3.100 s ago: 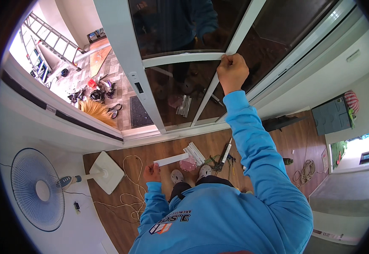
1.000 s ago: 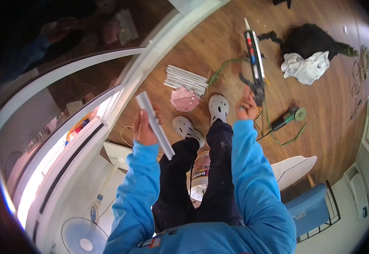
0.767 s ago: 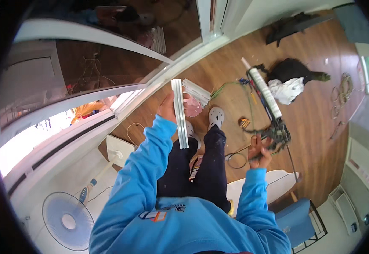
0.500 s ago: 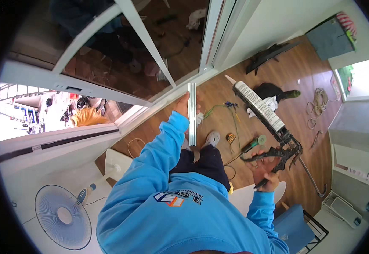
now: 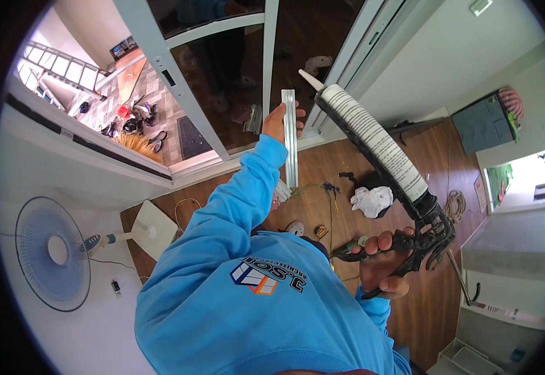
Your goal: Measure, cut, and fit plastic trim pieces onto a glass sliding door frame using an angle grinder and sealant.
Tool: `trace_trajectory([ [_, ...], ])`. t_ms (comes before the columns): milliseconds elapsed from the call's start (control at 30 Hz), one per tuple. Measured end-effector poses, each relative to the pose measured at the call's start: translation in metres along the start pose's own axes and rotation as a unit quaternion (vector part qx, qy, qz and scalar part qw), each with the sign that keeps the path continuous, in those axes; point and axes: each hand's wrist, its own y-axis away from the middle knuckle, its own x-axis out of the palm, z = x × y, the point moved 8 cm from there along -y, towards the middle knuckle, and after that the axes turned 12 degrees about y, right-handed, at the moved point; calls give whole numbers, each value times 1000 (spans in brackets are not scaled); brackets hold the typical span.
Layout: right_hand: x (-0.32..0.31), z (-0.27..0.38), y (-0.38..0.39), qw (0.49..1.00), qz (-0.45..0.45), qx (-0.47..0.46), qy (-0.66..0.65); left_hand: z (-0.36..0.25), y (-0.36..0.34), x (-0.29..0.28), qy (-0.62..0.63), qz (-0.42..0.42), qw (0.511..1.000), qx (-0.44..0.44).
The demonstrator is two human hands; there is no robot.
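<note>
My left hand (image 5: 276,124) is wrapped round a short, bright metal channel strip (image 5: 291,150), held upright in front of the sliding door. In my right hand (image 5: 382,269) is a black caulking gun (image 5: 423,219), my fingers around its handle and trigger. A white sealant cartridge (image 5: 375,140) with printed text sits in the gun, and its pale tapered nozzle (image 5: 311,79) points up and to the left. Apart from each other, the strip's upper end and the nozzle are both near the glass door (image 5: 222,75).
A pedestal fan (image 5: 53,253) stands at the left. On the wooden floor (image 5: 422,306) lie a white cloth (image 5: 372,201), a coiled rope (image 5: 455,205), cords and small tools. The grey door frame (image 5: 169,75) borders an opening to a cluttered tiled area. A grey cabinet (image 5: 482,125) stands at the back right.
My view has shifted toward the door and its opening. The caulking gun is raised higher, its nozzle now closer to the door; the metal strip is also farther forward. Both hands keep their hold.
</note>
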Motion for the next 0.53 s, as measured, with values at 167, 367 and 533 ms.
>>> trace_trajectory([
  [167, -1, 10, 5, 999, -9, 33, 39, -17, 18, 17, -8, -33, 998, 54],
  [367, -6, 9, 6, 998, 8, 59, 7, -20, 17, 23, 20, -48, 995, 83],
  [533, -13, 7, 6, 998, 14, 56, 5, -17, 18, 26, 29, -40, 995, 88],
])
